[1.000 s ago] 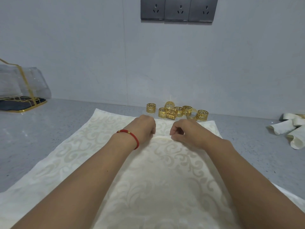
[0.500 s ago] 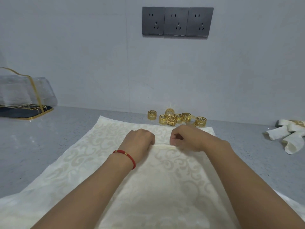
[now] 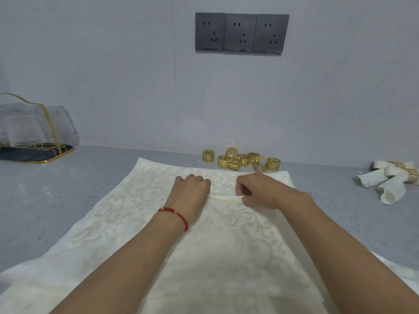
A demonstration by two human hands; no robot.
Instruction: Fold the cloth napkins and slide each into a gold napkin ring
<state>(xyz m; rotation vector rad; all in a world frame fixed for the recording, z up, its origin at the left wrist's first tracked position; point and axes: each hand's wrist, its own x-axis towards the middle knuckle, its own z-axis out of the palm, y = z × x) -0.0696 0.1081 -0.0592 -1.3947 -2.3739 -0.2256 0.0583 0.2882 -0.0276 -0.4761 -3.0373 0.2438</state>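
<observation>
Head view: cream patterned napkin (image 3: pixel 140 214) spread flat on grey counter (image 3: pixel 45 200), far edge near the wall, near end running out of frame below. Both hands side by side near the far end of the napkin, close together but not touching. Left hand (image 3: pixel 191 193), fingers curled, pinching a raised ridge of cloth (image 3: pixel 223 197); red bracelet (image 3: pixel 175 214) on that wrist. Right hand (image 3: pixel 258 192), fingers curled too, pinching the other end of the same ridge. Ridge stretched crosswise between the two hands. Cluster of gold rings (image 3: pixel 241 162) just beyond the napkin's far edge, some upright, some tipped, bunched and touching, one ring a little apart on the left. Far right on the counter, rolled napkins (image 3: pixel 385 184) already banded with gold rings. Far left, clear bag with gold trim (image 3: pixel 34 130). Three dark sockets (image 3: pixel 241 32) on the wall above.
</observation>
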